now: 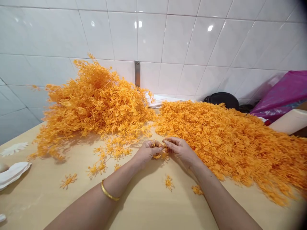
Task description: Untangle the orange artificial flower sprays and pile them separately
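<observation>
Between my two hands, low over the table, are small orange spidery plastic flower pieces (157, 156). My left hand (149, 151) pinches one of them between thumb and fingers. My right hand (176, 146) meets it from the right, its thumb and fingertips closed at the same pieces; exactly what it grips is partly hidden. A tall tangled heap of orange sprigs (96, 102) rises at the left. At the right spreads a wide pile of loose orange pieces (230, 137). One single piece (169, 183) lies on the table below my hands.
The wooden table (134, 204) runs back to a white tiled wall (153, 38) with a metal bracket (137, 74). A black bag (223, 98) and a purple bag (280, 92) stand at back right. White petal-shaped pieces (14, 174) lie at the left edge.
</observation>
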{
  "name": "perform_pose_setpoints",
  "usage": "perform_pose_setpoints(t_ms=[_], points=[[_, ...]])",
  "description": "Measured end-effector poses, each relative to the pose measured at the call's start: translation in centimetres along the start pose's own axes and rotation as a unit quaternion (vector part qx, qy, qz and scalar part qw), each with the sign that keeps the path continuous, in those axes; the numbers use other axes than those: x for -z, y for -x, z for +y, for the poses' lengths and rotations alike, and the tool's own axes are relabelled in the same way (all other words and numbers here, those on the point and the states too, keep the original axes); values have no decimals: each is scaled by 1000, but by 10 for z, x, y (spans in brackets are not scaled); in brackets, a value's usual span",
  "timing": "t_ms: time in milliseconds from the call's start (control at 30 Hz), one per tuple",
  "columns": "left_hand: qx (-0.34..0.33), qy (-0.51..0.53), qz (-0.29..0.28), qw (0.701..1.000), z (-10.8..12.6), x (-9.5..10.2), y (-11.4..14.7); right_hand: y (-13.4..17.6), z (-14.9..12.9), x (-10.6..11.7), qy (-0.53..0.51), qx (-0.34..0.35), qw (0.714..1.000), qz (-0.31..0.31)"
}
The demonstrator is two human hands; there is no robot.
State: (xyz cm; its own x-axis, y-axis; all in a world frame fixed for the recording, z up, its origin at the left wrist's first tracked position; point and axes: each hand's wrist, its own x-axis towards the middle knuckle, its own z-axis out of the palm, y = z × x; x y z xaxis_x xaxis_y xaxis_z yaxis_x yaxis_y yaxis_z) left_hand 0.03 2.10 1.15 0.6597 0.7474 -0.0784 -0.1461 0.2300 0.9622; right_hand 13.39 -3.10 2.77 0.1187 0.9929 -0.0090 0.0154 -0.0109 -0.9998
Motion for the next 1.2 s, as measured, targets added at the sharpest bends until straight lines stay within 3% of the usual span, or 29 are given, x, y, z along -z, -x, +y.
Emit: perform_pose_setpoints(t_ms=[233, 500, 633, 833, 967, 1067, 1133, 1200], points=[[-31, -42, -27, 998, 1, -3, 1, -5, 10, -3, 191, 108, 973, 74], [32, -59, -21, 998, 5, -7, 0, -5, 16, -9, 262, 144, 947, 115], [21, -81, -38, 996, 5, -6, 0, -4, 13, -10, 302, 172, 929, 129], [26, -53, -30, 998, 3, -6, -4, -2, 12, -15, 312, 160, 928, 123], [32, -39, -59, 997, 7, -3, -3, -4, 13, -17, 260, 122, 947, 145], [37, -81, -99, 991, 8, 1, 1, -10, 11, -7, 104, 65, 972, 199], [45, -92, -108, 989, 7, 3, 3, -13, 8, 3, -6, 33, 968, 248], [44, -63, -82, 994, 5, 5, 2, -13, 4, 11, -51, 17, 963, 264]])
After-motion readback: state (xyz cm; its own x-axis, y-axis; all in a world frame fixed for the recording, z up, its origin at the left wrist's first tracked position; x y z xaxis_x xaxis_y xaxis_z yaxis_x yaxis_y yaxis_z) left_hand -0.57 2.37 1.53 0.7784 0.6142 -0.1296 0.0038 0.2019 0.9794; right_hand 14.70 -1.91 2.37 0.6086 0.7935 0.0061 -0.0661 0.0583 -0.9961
